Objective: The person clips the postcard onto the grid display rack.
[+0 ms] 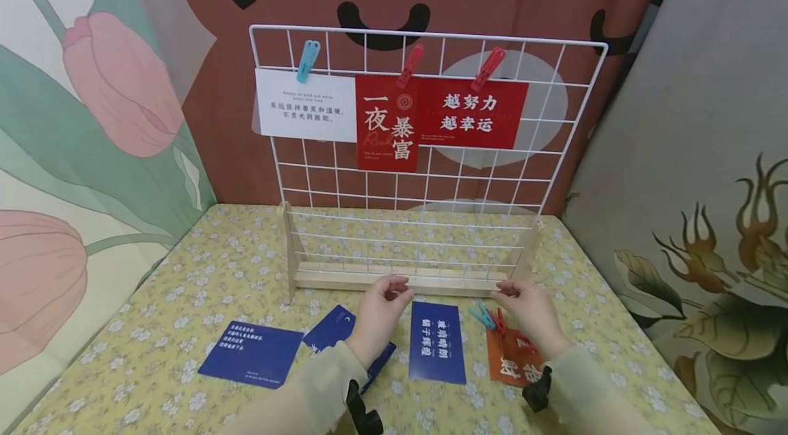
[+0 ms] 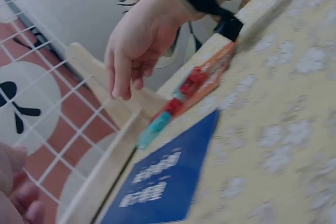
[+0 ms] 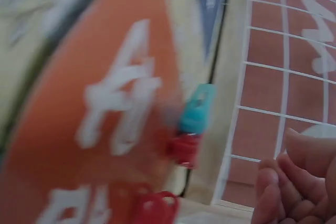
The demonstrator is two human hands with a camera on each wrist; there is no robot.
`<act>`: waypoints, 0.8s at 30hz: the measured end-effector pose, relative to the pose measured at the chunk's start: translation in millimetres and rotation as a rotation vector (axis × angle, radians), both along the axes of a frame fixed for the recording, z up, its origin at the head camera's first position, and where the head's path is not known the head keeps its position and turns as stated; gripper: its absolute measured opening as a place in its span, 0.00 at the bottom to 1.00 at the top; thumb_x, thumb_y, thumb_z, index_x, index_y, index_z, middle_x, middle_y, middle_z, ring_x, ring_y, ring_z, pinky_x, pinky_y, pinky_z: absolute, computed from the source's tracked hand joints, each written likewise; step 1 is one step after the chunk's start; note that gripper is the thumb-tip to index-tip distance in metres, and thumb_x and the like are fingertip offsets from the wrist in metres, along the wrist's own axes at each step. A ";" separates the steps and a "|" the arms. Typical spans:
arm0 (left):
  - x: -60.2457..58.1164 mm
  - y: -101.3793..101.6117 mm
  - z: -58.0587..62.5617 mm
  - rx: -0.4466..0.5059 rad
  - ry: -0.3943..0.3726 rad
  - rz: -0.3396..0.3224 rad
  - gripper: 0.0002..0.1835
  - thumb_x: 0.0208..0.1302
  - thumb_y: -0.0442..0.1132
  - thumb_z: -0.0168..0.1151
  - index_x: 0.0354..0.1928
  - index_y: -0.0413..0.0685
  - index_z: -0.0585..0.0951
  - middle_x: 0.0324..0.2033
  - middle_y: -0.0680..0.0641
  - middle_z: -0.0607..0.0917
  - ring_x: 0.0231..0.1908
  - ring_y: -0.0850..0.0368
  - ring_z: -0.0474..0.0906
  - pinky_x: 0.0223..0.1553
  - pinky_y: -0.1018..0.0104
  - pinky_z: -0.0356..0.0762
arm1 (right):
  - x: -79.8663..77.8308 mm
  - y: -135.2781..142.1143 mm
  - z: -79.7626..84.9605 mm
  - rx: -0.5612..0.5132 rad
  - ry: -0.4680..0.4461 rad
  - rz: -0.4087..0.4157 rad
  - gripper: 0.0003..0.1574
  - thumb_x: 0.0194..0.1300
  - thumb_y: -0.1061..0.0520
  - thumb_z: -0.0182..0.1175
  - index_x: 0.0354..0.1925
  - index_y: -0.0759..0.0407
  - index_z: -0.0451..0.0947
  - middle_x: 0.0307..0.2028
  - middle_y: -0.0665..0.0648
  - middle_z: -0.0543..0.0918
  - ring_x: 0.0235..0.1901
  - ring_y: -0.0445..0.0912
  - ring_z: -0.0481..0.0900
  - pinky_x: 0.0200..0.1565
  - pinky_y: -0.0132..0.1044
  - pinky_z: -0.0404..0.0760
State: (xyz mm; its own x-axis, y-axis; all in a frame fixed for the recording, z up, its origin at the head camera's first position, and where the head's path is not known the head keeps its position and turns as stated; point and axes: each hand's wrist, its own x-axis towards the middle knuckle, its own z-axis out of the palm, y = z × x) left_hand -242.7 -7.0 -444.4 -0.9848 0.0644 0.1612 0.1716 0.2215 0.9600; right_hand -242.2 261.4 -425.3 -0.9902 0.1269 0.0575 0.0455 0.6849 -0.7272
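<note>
My left hand (image 1: 378,315) hovers at the front of the rack's wooden base (image 1: 345,281), fingers loosely bent and holding nothing. To its right, my right hand (image 1: 534,315) hangs near the base's right end with relaxed fingers, also holding nothing. Close below it lie a teal clothespin (image 1: 482,316) and red clothespins (image 3: 185,149), on and beside an orange card (image 1: 506,370). Between the hands is a blue card (image 1: 437,343) with white writing. Another blue card (image 1: 332,325) lies partly hidden under my left forearm, and a further blue card (image 1: 251,354) lies at the left.
A white wire grid rack (image 1: 427,175) stands upright behind the hands. Clothespins hold a white card (image 1: 308,107), a narrow red card (image 1: 384,124) and a wide red card (image 1: 470,113) on it. A flowered cloth (image 1: 203,264) covers the table; printed curtains (image 1: 677,100) surround it.
</note>
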 end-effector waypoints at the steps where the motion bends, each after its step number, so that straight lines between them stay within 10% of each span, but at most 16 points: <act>1: 1.9 0.9 -4.0 -0.018 -0.017 -0.027 0.17 0.66 0.42 0.63 0.54 0.45 0.79 0.43 0.49 0.80 0.39 0.56 0.74 0.36 0.61 0.74 | -0.9 0.2 -3.2 0.030 -0.024 0.009 0.24 0.67 0.50 0.60 0.55 0.63 0.77 0.47 0.62 0.81 0.38 0.50 0.79 0.35 0.44 0.78; 11: 11.3 11.5 -30.2 -0.283 -0.041 -0.154 0.12 0.63 0.44 0.66 0.47 0.50 0.82 0.42 0.51 0.80 0.38 0.57 0.74 0.36 0.60 0.74 | -8.8 -7.0 -21.7 0.368 -0.037 0.195 0.18 0.59 0.56 0.67 0.46 0.66 0.82 0.45 0.64 0.80 0.39 0.52 0.79 0.39 0.49 0.78; 24: 10.6 -4.4 -26.3 -0.423 -0.042 -0.198 0.12 0.64 0.41 0.65 0.48 0.52 0.83 0.46 0.47 0.79 0.40 0.51 0.77 0.39 0.53 0.74 | -21.0 -18.8 -23.6 0.527 -0.051 0.206 0.14 0.56 0.50 0.70 0.29 0.58 0.79 0.24 0.53 0.73 0.22 0.45 0.68 0.25 0.40 0.67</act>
State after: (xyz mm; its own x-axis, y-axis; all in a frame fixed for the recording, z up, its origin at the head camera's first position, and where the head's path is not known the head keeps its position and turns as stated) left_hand -232.1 -11.4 -470.6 -0.9520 0.3034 0.0406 0.2132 0.5619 0.7993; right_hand -263.2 242.6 -448.9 -0.9947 -0.1018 0.0124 -0.1010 0.9532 -0.2850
